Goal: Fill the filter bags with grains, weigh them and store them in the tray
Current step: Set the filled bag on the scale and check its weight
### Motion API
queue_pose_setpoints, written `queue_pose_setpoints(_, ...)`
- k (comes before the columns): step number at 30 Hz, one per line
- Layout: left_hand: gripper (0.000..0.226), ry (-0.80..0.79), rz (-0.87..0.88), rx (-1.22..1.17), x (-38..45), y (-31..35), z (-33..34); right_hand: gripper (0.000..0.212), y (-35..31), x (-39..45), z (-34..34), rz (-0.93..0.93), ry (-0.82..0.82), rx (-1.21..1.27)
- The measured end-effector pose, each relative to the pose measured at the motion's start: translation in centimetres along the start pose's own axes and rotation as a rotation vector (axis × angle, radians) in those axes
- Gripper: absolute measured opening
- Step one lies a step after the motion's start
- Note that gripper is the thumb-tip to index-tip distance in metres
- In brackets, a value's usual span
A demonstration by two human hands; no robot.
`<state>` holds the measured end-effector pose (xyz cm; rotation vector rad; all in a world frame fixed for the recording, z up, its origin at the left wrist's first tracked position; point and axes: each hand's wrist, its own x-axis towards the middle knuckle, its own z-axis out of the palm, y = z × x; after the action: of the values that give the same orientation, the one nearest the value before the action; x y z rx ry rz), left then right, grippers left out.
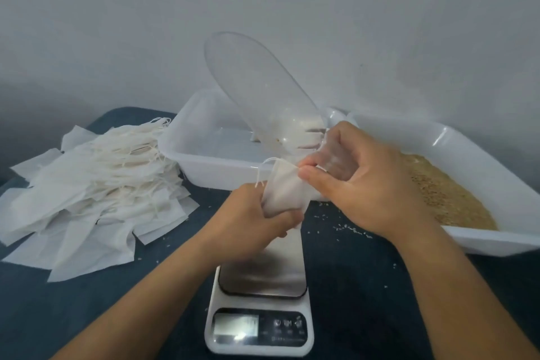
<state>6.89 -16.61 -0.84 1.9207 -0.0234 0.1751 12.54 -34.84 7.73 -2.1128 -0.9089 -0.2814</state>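
Above the scale (261,286), a filter bag (282,193) is gripped by the left hand (251,219); the right hand's (359,181) grip holds a clear scoop (257,88), which risks spilling grains.

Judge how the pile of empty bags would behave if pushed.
The pile of empty bags looks thin and floppy, so it would probably slide apart rather than move as one. The loose strings could snag and drag neighbouring bags along.

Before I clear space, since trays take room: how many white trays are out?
2. One tray sits behind the scale, left of centre; the other tray, holding grains, lies at the right. None seems hidden.
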Motion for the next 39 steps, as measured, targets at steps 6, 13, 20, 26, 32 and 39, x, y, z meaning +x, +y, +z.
queue_pose_setpoints(6,0.01,0.041,-0.115,-0.163,1.1,0.6,2.0,0.031,1.2,-0.3,-0.9,0.006,0.067,-0.084)
queue_pose_setpoints(13,0.008,0.139,-0.095,-0.075,1.5,-0.5,2.7,0.03,2.2,-0.7,-1.2,0.053,-0.123,-0.143)
queue_pose_setpoints(20,0.033,0.224,-0.053,0.267,1.1,-1.4,2.2,0.022,1.9,0.4,-1.5,0.151,-0.349,0.023)
queue_pose_setpoints(26,0.024,0.19,-0.04,0.371,0.7,-1.5,2.1,0.025,2.0,0.8,-1.0,0.171,-0.439,0.015)
queue_pose_setpoints(32,0.036,0.259,-0.045,0.389,0.5,-1.9,2.0,0.019,2.1,0.3,-1.8,0.127,-0.344,0.091)
queue_pose_setpoints(39,0.038,0.301,0.099,0.467,0.2,-2.3,2.0,0.027,1.1,-0.4,-2.0,0.024,-0.25,0.003)
